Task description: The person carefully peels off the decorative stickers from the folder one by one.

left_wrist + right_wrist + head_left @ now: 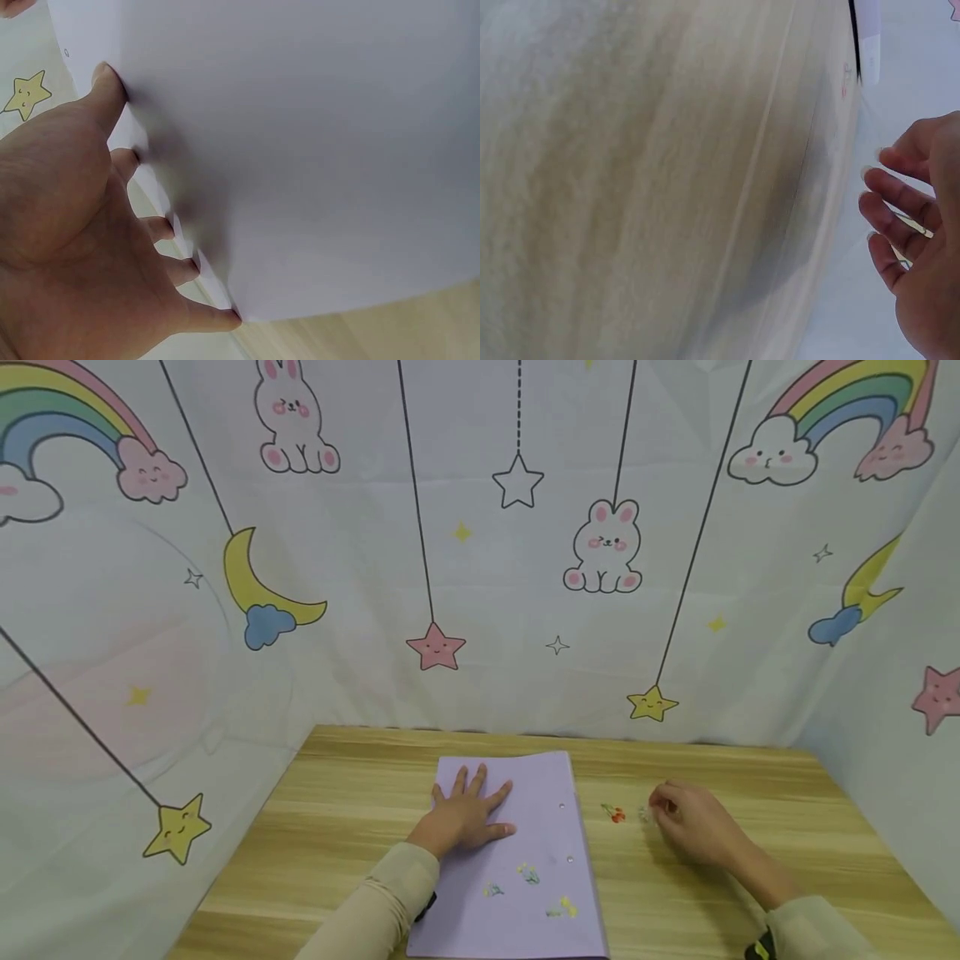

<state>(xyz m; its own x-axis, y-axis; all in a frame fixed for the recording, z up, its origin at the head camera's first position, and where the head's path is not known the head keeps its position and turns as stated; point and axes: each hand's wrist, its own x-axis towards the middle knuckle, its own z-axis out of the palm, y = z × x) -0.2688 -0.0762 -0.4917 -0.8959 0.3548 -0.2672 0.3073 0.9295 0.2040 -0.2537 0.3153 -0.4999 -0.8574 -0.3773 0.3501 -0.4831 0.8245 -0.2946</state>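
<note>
My left hand [467, 818] rests flat with spread fingers on the upper left of a lilac folder [536, 793]. Up close in the left wrist view, its fingertips [225, 321] press on the pale cover. Three small green-and-yellow flower stickers, one of them a yellow flower sticker [567, 907], lie on the folder's lower part. Right of the folder, my right hand [693, 822] has its fingers curled in a pinch, with a small pale, see-through sticker [643, 814] at the fingertips. A red cherry sticker [615, 813] lies on the table just left of it.
Two small shiny round dots, such as the upper dot [562, 806], sit near the folder's right edge. The wood-grain table [360, 810] is enclosed by white cloth [510, 693] printed with rabbits, stars, moons and rainbows. Dark bands show at both cuffs.
</note>
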